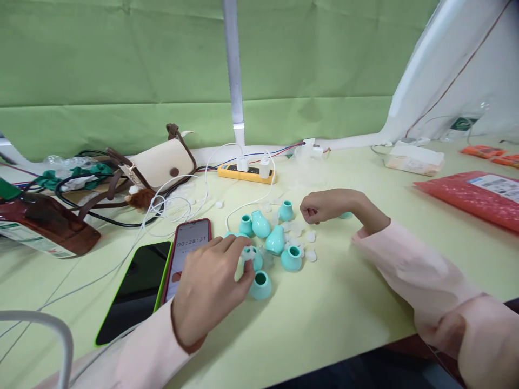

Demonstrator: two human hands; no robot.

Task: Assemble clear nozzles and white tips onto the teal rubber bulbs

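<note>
Where the pale green table [324, 324] comes closest to us, we list what we see, nearest first:

Left hand: our left hand [211, 289] lies knuckles up, its fingertips [243, 254] pinched on a small clear white plastic piece [247, 252] held against a teal rubber bulb [256, 259].
Nearest bulb: another teal rubber bulb with an open neck [260, 284] stands just beside our left thumb.
Phones: a black phone in a lime green case [135, 289] lies left of that hand, and a red-cased phone showing a timer [187, 251] lies partly under it.
Cluster: more teal bulbs [275, 239] sit between our two hands, with small clear white caps [311, 255] scattered among them.
Right hand: our right hand [324, 205] rests beyond the cluster, curled into a loose fist; we cannot tell whether it grips anything.
Further back: a yellow power strip with white chargers [245, 172], a cream purse with a brown strap [162, 165] and a red bubble-wrap package [474, 197] lie well apart from the bulbs.
Backdrop: a green cloth [121, 70] hangs behind the table.
</note>
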